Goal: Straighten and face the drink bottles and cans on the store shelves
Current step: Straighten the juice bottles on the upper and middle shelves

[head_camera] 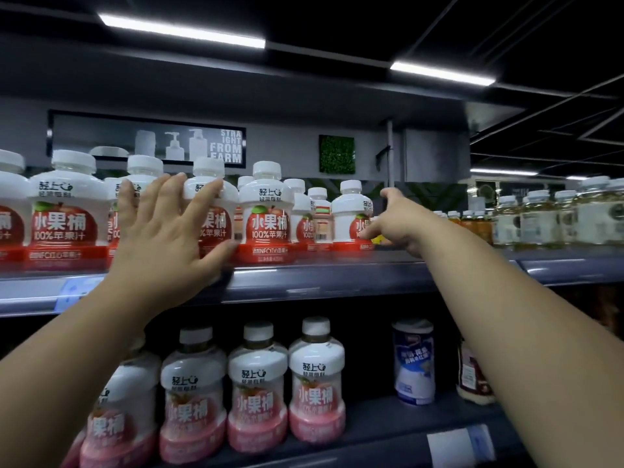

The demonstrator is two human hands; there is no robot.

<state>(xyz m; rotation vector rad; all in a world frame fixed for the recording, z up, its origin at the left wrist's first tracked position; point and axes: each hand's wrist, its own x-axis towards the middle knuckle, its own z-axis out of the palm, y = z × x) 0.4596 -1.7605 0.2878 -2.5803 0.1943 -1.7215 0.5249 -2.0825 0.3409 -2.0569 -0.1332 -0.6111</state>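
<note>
A shop: stocked drink shelves (337,278) with price tags (72,292) under strip lights (182,30).

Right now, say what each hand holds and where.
Left hand lies spread on an apple juice bottle's front, thumb at its base. Right hand: cannot tell.

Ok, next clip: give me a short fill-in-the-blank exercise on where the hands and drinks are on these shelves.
The left hand lies spread over a red-label juice bottle on the ____ shelf.
The right hand reaches for the bottle at the ____ end of that red-label row.
The pink-label bottles on the lower shelf have ____ caps.
Missing words: upper; right; white.
</note>
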